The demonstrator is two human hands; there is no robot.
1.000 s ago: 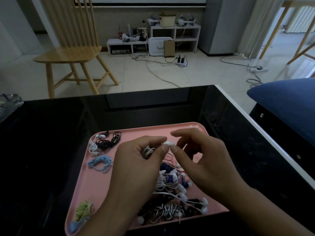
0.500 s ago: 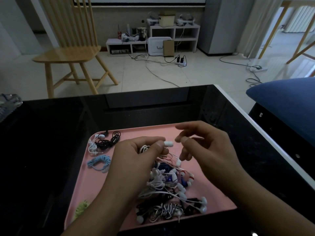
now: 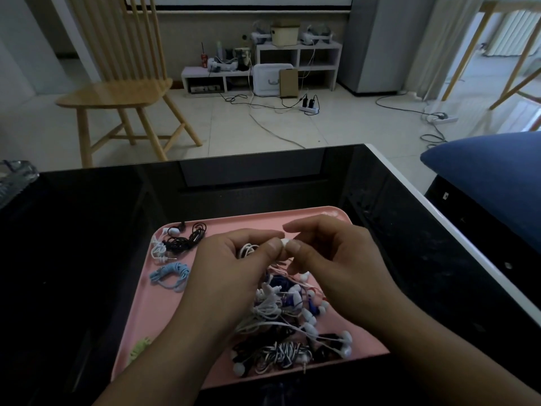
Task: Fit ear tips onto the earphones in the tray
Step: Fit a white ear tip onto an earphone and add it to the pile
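Observation:
A pink tray (image 3: 152, 312) lies on the black table and holds a tangled heap of white, blue and black earphones (image 3: 281, 312). Above its middle, my left hand (image 3: 228, 271) pinches a white earbud (image 3: 283, 241) between thumb and forefinger, its cable trailing into my palm. My right hand (image 3: 336, 259) meets it from the right, thumb and forefinger pinched at the bud's tip. Whether an ear tip sits between those fingers is hidden. A black and white bundle (image 3: 178, 241) and a light blue coil (image 3: 171, 275) lie at the tray's left side.
A black-and-white striped cable bundle (image 3: 281, 354) lies at the tray's near edge, a green coil (image 3: 140, 348) at its near left. The black table (image 3: 73, 244) has a white right edge. A blue cushion (image 3: 491, 177) lies right, a wooden chair (image 3: 123, 83) stands beyond.
Half a second ago my right hand was apart from the earbud. It has moved left and now its fingertips touch the bud that my left hand holds.

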